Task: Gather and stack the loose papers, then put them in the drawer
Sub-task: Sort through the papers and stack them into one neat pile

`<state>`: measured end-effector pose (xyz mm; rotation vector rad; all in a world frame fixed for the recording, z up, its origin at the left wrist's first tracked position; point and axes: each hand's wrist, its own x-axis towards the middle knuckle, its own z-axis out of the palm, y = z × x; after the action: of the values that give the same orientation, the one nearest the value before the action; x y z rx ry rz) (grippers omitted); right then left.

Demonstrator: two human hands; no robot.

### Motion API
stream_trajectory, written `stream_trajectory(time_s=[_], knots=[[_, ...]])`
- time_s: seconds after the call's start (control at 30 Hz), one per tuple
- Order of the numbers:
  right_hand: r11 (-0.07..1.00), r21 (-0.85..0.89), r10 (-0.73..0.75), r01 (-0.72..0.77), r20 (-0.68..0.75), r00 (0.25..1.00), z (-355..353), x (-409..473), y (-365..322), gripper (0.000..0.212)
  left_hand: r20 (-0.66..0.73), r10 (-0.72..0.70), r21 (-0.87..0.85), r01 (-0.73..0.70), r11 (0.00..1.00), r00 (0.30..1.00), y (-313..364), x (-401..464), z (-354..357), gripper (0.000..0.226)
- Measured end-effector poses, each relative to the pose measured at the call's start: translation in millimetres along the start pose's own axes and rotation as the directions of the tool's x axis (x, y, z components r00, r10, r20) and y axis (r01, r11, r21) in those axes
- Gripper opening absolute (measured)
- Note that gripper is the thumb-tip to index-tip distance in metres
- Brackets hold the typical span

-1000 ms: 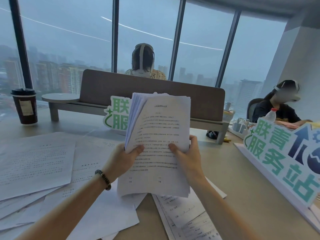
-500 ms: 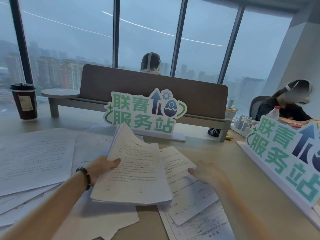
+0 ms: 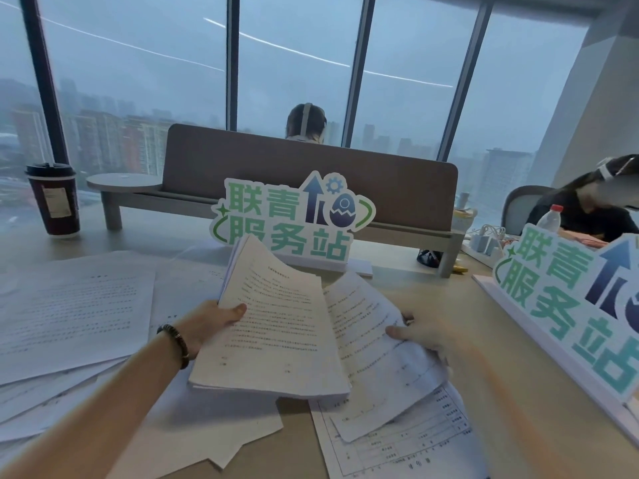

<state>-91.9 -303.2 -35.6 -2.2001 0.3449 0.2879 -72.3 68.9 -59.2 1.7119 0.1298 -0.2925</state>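
My left hand (image 3: 211,323) pinches thick printed stack (image 3: 273,333) | right hand (image 3: 428,335) blurred, grip unclear | paper-strewn desk (image 3: 397,292), big windows (image 3: 138,63)

Left hand (image 3: 211,324) thumb-up, pinching; blurred right hand (image 3: 427,335) reaching, fingers extended.

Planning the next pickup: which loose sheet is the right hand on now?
The right hand touches the text sheet just right of the held stack, atop the ruled form.
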Motion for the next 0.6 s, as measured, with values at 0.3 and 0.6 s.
stream_trajectory(time_s=[0.3,0.6], knots=[[0.830,0.552,-0.098,0.079,0.005,0.995,-14,8,0,0.044,-0.042,0.073,-0.149,-0.079,0.986,0.996,32,-19,-50,0.022],[0.893,0.450,-0.040,0.012,0.053,0.998,46,40,-32,0.040,-0.106,-0.073,-0.286,0.040,0.957,0.992,-2,-18,-117,0.023]])
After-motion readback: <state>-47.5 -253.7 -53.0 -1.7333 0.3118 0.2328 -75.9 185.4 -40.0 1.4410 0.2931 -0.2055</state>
